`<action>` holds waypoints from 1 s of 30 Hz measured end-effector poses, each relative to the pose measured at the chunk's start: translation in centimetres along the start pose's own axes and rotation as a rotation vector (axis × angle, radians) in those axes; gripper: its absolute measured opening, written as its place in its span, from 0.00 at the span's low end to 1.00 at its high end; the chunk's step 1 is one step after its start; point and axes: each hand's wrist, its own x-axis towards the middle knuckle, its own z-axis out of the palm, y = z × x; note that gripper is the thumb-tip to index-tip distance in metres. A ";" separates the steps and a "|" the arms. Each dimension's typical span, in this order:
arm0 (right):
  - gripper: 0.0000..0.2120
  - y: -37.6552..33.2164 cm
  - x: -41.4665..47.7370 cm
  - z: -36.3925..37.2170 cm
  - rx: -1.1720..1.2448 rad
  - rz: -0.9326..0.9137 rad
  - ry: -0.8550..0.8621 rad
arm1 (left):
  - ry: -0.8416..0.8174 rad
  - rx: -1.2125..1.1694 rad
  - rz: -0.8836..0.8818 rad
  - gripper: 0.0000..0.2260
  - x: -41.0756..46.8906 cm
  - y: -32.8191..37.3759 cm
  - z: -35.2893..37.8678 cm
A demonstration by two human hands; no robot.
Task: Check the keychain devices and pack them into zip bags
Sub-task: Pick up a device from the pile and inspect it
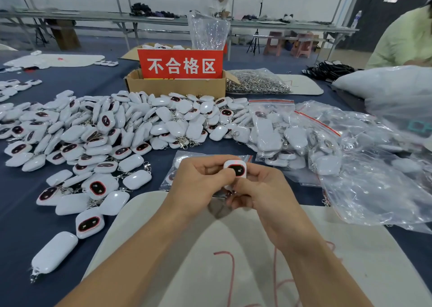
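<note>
Both hands hold one white keychain device (pixel 236 169) with a dark, red-rimmed screen, above the near middle of the table. My left hand (pixel 198 185) grips its left side with the thumb near the screen. My right hand (pixel 259 189) pinches its lower right side. A small red light shows at the device's top edge. Under the hands lies a zip bag (pixel 180 161) with devices inside. A big heap of loose white devices (pixel 105 133) spreads across the left and middle. Filled zip bags (pixel 275 128) with red seals lie to the right.
A cardboard box (pixel 175 86) with a red sign (pixel 180 64) stands behind the heap. A pile of metal clasps (pixel 257 83) lies right of it. Loose clear plastic bags (pixel 378 182) cover the right side. A pale mat (pixel 257 260) lies under my arms. Another person (pixel 406 37) sits at far right.
</note>
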 end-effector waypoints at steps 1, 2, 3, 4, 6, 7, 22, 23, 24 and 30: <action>0.13 0.0 0.0 0.1 -0.009 -0.008 0.016 | 0.046 0.037 0.045 0.14 -0.1 -0.1 0.1; 0.12 0.1 0.1 0.1 -0.021 -0.017 0.062 | 0.093 0.079 0.082 0.15 -0.1 -0.2 0.2; 0.11 0.2 0.2 0.2 -0.038 -0.032 0.132 | 0.135 0.129 0.104 0.15 -0.2 -0.2 0.3; 0.10 0.3 0.2 0.1 -0.070 -0.055 0.215 | 0.172 0.183 0.113 0.14 -0.3 -0.3 0.3; 0.11 0.6 0.3 0.2 -0.187 -0.132 0.351 | 0.234 0.243 0.098 0.11 -0.2 -0.5 0.3; 0.13 0.7 0.3 0.4 -0.265 -0.184 0.376 | 0.256 0.232 0.074 0.10 -0.1 -0.5 0.3; 0.23 0.2 0.4 0.3 -0.093 0.054 0.195 | 0.095 0.305 0.044 0.15 0.3 -0.9 -0.3; 0.23 0.1 0.3 0.2 -0.108 0.067 0.188 | 0.099 0.282 0.036 0.15 0.3 -0.9 -0.2; 0.22 0.1 0.2 0.1 -0.164 0.050 0.213 | 0.114 0.283 0.034 0.15 0.3 -0.9 -0.2; 0.11 0.4 -0.1 0.6 -0.430 -0.238 0.328 | 0.248 0.308 0.048 0.18 0.6 -0.9 -0.1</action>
